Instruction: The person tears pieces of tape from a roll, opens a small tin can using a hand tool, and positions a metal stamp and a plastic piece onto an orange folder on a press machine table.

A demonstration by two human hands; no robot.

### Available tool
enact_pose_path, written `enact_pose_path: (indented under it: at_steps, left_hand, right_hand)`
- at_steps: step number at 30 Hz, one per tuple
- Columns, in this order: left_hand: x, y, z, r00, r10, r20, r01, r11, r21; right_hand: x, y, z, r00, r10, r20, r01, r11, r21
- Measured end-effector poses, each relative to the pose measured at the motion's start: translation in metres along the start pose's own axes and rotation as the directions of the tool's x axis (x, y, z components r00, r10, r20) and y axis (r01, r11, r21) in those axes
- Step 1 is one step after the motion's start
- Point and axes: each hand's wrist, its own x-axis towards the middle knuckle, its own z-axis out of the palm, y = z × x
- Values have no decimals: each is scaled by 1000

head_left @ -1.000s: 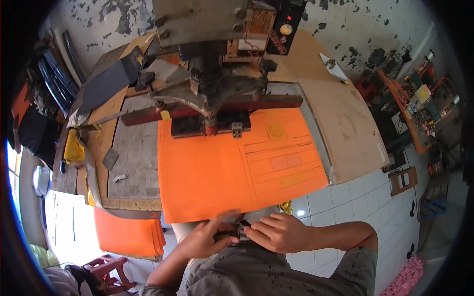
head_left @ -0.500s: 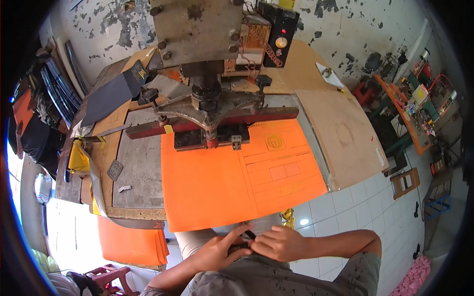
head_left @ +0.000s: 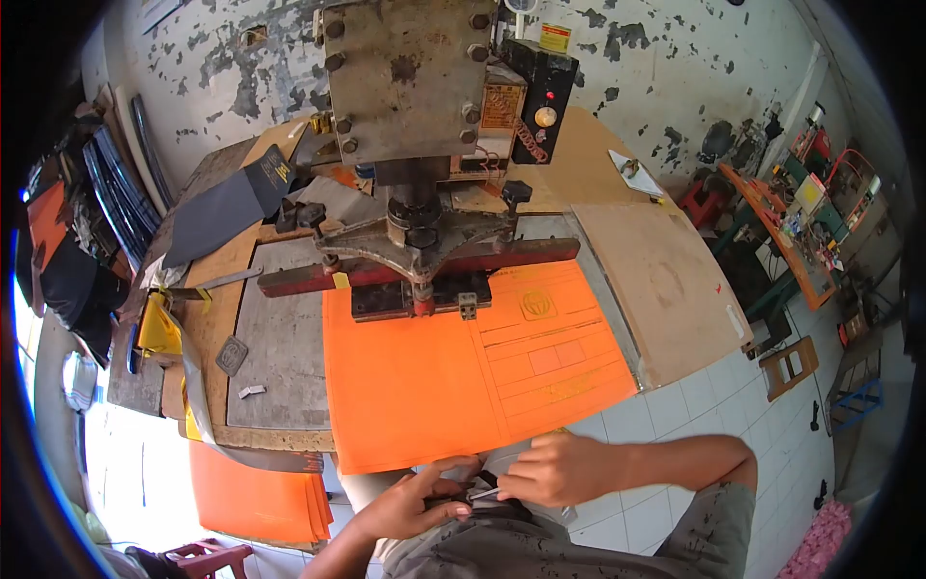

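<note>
Both my hands are low in front of my lap, just below the near edge of an orange printed sheet (head_left: 415, 386). My left hand (head_left: 417, 502) is closed, thumb and fingers bent around something small and dark that is mostly hidden. In my right hand (head_left: 559, 470) the fingers are curled tight on a thin silvery piece (head_left: 484, 493), which points toward my left hand. What kind of thing it is cannot be made out. The orange sheet lies partly under the head of a press (head_left: 420, 241) and overhangs the table's front edge.
A black control box (head_left: 542, 106) with a red light stands behind the press. Left of the sheet lie a metal plate (head_left: 231, 355) and a small white piece (head_left: 252, 391). More orange sheets (head_left: 256, 492) are stacked low at left. A brown board (head_left: 661, 289) lies at right.
The view has tilted, so the press and sheet sit lower. My hands have drawn slightly apart, and the thin silvery piece now shows between them.
</note>
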Motion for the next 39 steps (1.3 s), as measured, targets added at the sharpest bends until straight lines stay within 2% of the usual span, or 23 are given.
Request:
enact_pose_path:
  at_steps: [1,2,3,4,5,6,7,8,10,11,13,15,17,19,20,23,25,27,29,31,33,36,39]
  left_hand:
    - [2,-2,1,1000,10,-7,-10,998,-67]
    - [3,9,2,997,27,-66,-29,999,-37]
    - [-1,2,0,995,33,-94,-34,999,-15]
    - [-10,-11,-4,992,38,-119,-37,999,10]
    - [-12,-19,-9,988,49,-147,-44,998,34]
    - [-13,-10,-12,984,18,-175,-59,971,-232]
    - [-19,-15,-16,981,11,-191,-55,972,-229]
    - [-33,-24,-19,978,3,-206,-50,974,-223]
    - [-46,-22,-18,959,-48,-279,-24,968,-250]
    - [-61,-42,-18,953,-81,-291,9,971,-238]
    - [-58,-20,-11,930,-99,-355,12,971,-238]
    - [-64,-29,-8,916,-77,-393,-1,981,-194]
    - [-64,-26,-8,897,-124,-424,19,970,-244]
    - [-61,-32,-8,891,-137,-432,-21,940,-341]
    - [-60,-29,-13,898,-142,-417,4,949,-316]
    - [-64,-35,-21,896,-216,-388,56,922,-384]
    - [-66,-47,-20,910,-152,-385,-17,916,-401]
    - [-58,-29,-26,945,-138,-298,-8,898,-440]
    - [-48,-27,-27,958,-106,-265,-26,891,-453]
    - [-34,-20,-21,965,-82,-251,-52,873,-485]
    - [-14,-11,-15,975,-24,-221,-73,905,-419]
    - [25,3,0,983,84,-161,-129,945,-299]
    - [64,23,23,996,-28,-89,-2,948,-318]
  right_hand:
    - [5,11,-17,1000,-24,7,24,999,34]
    - [11,30,-54,997,78,23,-80,988,133]
    - [16,62,-88,990,91,-104,-75,986,152]
    - [19,101,-108,881,303,-362,-139,899,416]
    - [22,141,-127,663,478,-576,-6,773,635]
    - [30,187,-170,512,471,-718,-353,878,324]
    - [35,239,-201,301,544,-783,-618,737,274]
    - [30,319,-224,282,449,-848,-579,784,223]
    - [41,421,-251,129,525,-841,-616,707,347]
    - [46,456,-257,88,571,-816,-641,659,392]
    - [60,508,-269,7,650,-760,-680,560,473]
    - [76,535,-270,-45,676,-736,-632,551,545]
    - [85,557,-274,11,692,-722,-639,560,527]
    - [69,586,-282,163,692,-703,-693,587,418]
    - [59,613,-282,169,588,-791,-689,644,332]
    - [33,546,-290,-48,475,-879,-646,656,389]
    - [4,452,-272,17,425,-905,-498,788,361]
    - [-36,365,-246,120,550,-827,-576,717,393]
    - [-63,268,-186,218,716,-663,-388,687,615]
    - [-85,207,-110,289,804,-520,-236,586,775]
    - [-126,173,-31,282,868,-408,-525,496,691]
    - [-132,134,23,250,900,-358,-545,436,716]
    - [-146,126,57,180,902,-393,-499,428,753]
